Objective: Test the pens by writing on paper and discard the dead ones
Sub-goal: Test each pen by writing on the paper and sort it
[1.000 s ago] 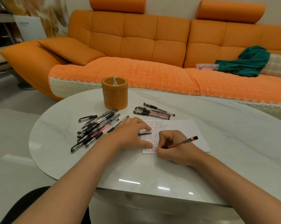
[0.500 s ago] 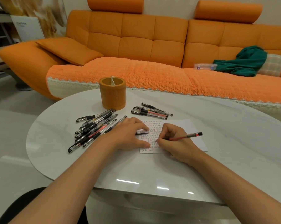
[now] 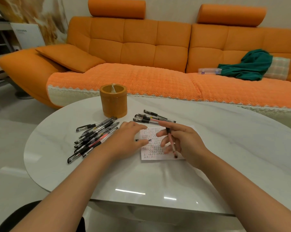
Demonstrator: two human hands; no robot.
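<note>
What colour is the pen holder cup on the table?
Orange-tan pen holder cup, clearest in the head view.

On the white marble-patterned oval surface (image 3: pixel 208 148): one sheet of white paper with rows of small written marks (image 3: pixel 154 148), a loose pile of black-capped clear gel pens (image 3: pixel 94 136) to its left, a smaller group of similar pens (image 3: pixel 151 117) beyond it, and an orange cylindrical pen holder (image 3: pixel 113 100). Left hand (image 3: pixel 129 139) flat on the paper's left edge over a black pen cap (image 3: pixel 143 140). Right hand (image 3: pixel 183 141) above the paper, fingers (image 3: pixel 164 125) loosely holding a red-ink clear pen (image 3: pixel 171 142), tip toward the camera.
</note>
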